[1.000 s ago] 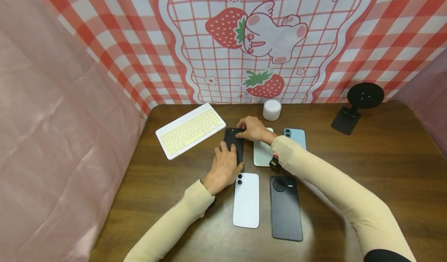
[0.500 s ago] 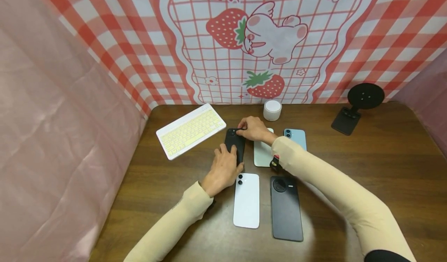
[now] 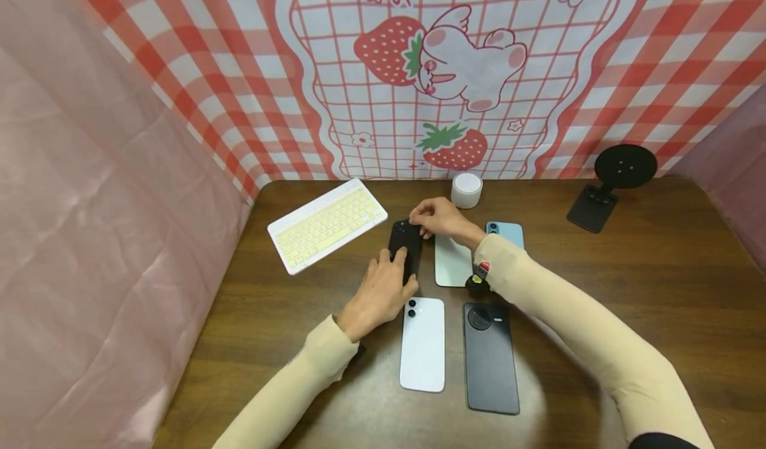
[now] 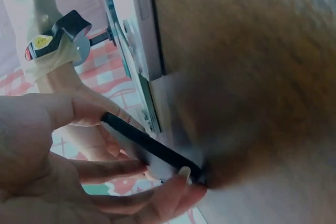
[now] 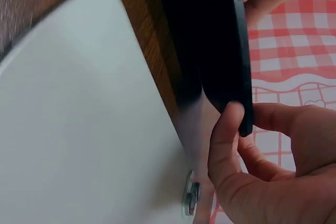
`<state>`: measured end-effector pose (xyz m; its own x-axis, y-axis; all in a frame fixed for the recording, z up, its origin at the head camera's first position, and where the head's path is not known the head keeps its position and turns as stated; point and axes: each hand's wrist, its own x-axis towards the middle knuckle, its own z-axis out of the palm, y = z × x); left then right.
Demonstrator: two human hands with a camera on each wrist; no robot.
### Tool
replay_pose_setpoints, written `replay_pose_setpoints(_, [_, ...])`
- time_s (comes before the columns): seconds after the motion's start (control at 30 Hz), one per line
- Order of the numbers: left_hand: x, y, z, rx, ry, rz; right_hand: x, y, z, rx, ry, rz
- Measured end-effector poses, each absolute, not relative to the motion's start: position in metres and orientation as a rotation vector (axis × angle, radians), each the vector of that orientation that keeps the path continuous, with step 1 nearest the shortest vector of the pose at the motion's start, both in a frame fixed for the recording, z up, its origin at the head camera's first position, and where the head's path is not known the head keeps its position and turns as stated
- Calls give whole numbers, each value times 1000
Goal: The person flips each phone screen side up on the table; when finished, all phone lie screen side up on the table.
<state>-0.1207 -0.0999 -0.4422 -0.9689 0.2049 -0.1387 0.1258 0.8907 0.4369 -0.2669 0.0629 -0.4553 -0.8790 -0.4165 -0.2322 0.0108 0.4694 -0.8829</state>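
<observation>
In the head view a black smartphone (image 3: 407, 237) is between my two hands, left of the pale green phone (image 3: 453, 266). My left hand (image 3: 376, 295) grips its lower part, the thumb at one long edge and the fingers at the other. At the top end, my right hand (image 3: 441, 219) pinches a corner between thumb and fingers. The left wrist view shows the black smartphone (image 4: 152, 146) edge-on and slanted over the tabletop. Its dark face (image 5: 202, 30) is tipped up off the wood in the right wrist view.
Nearer the front lie a white phone (image 3: 422, 352) and a dark grey phone (image 3: 492, 369). A light blue phone (image 3: 509, 233) is partly behind the right sleeve. Farther back are a white-and-yellow keyboard (image 3: 327, 226), a white cylinder (image 3: 467, 190) and a black stand (image 3: 625, 167).
The black smartphone has shifted slightly right and tipped more. My right hand has moved a little right and turned at the wrist, while my left hand still grips the lower part.
</observation>
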Motion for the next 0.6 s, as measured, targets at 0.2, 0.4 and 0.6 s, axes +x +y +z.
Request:
replay_pose_setpoints(0.2, [-124, -109, -441, 330, 2847, 772, -263, 63, -453, -266, 2112, -1569])
replay_pose_setpoints(0.4, [-126, -119, -444, 377, 2852, 835, -258, 60, -450, -193, 1929, -1704])
replay_pose_setpoints(0.6, [-126, -122, -444, 404, 2857, 889, -255, 56, -456, -198, 1908, -1678])
